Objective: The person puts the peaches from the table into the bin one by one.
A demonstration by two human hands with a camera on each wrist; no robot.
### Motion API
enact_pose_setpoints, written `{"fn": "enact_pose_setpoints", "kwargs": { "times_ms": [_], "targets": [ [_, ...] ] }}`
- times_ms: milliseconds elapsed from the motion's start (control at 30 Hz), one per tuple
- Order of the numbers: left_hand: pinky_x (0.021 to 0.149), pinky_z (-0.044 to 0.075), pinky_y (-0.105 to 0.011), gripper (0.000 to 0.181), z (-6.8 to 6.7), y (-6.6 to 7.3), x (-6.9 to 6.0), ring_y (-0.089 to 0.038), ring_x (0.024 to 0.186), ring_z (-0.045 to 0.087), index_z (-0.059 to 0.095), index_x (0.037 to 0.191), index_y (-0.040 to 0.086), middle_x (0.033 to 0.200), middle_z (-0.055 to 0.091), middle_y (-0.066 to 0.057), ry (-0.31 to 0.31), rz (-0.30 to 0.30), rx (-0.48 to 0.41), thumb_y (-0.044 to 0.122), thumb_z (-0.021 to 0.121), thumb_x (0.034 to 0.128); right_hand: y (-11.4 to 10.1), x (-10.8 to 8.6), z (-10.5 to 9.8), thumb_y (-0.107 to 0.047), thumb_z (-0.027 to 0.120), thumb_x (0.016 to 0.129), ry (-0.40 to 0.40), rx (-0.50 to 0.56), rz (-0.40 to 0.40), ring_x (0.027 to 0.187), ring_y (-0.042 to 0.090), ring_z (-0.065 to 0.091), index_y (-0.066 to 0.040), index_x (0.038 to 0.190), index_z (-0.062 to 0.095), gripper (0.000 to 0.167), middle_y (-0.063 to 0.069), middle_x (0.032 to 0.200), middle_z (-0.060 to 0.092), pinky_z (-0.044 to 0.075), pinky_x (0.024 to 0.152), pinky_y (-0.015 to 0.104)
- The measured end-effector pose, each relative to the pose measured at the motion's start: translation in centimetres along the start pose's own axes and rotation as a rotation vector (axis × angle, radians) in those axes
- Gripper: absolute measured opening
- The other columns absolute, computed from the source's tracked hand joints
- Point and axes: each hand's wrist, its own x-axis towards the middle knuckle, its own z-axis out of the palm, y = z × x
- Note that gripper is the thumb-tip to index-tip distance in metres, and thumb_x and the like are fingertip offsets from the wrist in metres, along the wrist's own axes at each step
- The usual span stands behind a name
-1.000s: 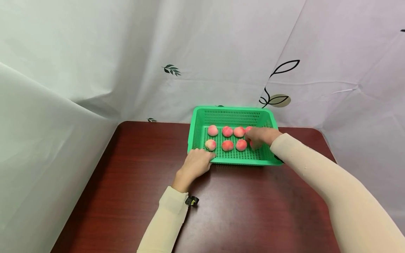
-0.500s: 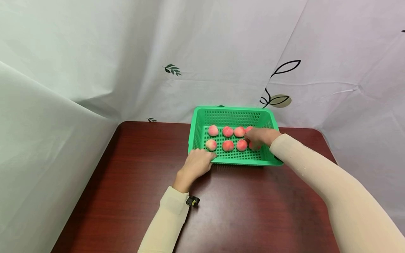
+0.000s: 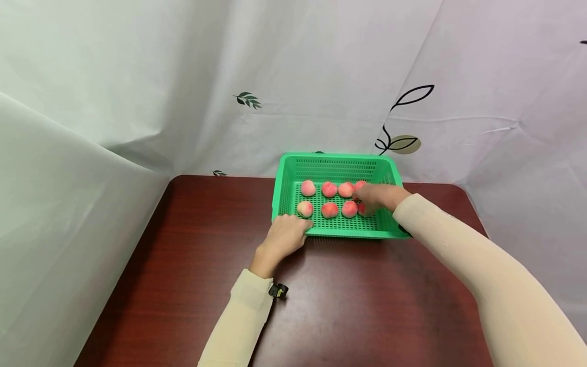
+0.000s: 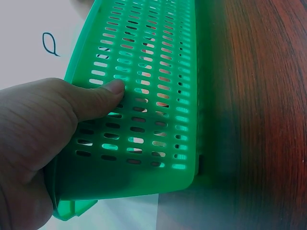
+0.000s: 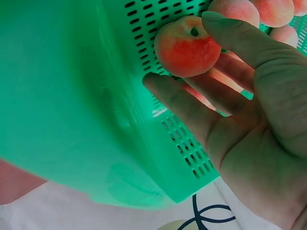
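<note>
A green slotted plastic basket (image 3: 348, 234) stands at the back of the table with several peaches in two rows. My left hand (image 3: 285, 235) grips its front rim near the left corner. In the left wrist view, the thumb (image 4: 103, 98) presses the outer wall; the other fingers are hidden. My right hand (image 3: 377, 197) reaches into the basket's right side, around the front-row right-end peach (image 5: 187, 48). Thumb and fingers are spread fairly straight beside that peach, tips at its edge. The hand partly covers it in the head view.
The dark red-brown wooden table (image 3: 206, 285) extends in front of and left of the basket. A white curtain (image 3: 321, 76) with leaf prints hangs right behind the basket and along both sides. Other peaches (image 3: 349, 209) lie close to the right hand.
The peach under my right hand shows more than a second ago, while the hand stays nearly in place. My left hand and the basket have not visibly moved.
</note>
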Motion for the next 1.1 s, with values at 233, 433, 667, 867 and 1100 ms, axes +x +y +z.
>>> {"fn": "enact_pose_setpoints", "kwargs": {
  "times_ms": [233,433,667,867,1100],
  "targets": [
    [0.042,0.031,-0.037,0.030,-0.1,-0.1,-0.1,-0.023,0.049,0.046,0.051,0.067,0.020,0.055,0.040,0.001,0.010,0.007,0.014,0.005,0.068,0.0859,0.1,-1.3,-0.3,-0.017,0.071,0.094,0.061,0.008,-0.018,0.104,0.026,0.056,-0.007,0.140,0.058,0.049,0.017,0.137,0.061,0.049,0.083,0.037],
    [0.043,0.026,-0.035,0.032,0.1,-0.1,0.1,-0.021,0.048,0.042,0.049,0.066,0.020,0.056,0.036,0.002,0.007,0.013,0.009,0.005,0.067,0.0874,0.6,-3.8,-1.0,-0.033,0.075,0.094,0.108,0.076,0.016,0.139,0.040,0.047,-0.006,0.149,0.051,0.066,0.020,0.151,0.053,0.045,0.108,0.056],
    [0.044,0.023,-0.032,0.035,0.0,-0.1,0.0,-0.018,0.049,0.038,0.046,0.065,0.021,0.056,0.033,0.003,0.005,0.020,0.013,0.002,0.066,0.0865,1.7,-6.9,-1.1,-0.025,0.071,0.097,0.257,0.093,-0.058,0.136,0.046,0.050,0.000,0.145,0.051,0.058,0.025,0.144,0.057,0.045,0.107,0.060],
    [0.042,0.029,-0.036,0.030,0.0,-0.3,-0.1,-0.023,0.048,0.045,0.051,0.068,0.020,0.055,0.040,0.000,-0.002,0.014,0.016,0.006,0.068,0.0877,2.5,-9.1,0.0,-0.019,0.068,0.099,0.428,0.078,-0.134,0.128,0.043,0.058,0.005,0.136,0.056,0.046,0.025,0.137,0.062,0.046,0.107,0.058],
    [0.042,0.032,-0.038,0.028,0.1,-0.2,0.0,-0.023,0.049,0.046,0.053,0.068,0.020,0.056,0.044,-0.001,-0.001,0.012,0.013,0.009,0.069,0.0882,3.3,-11.7,2.6,-0.017,0.066,0.100,0.567,0.141,-0.077,0.129,0.043,0.056,0.005,0.141,0.053,0.049,0.026,0.141,0.058,0.046,0.105,0.060]
  ]
}}
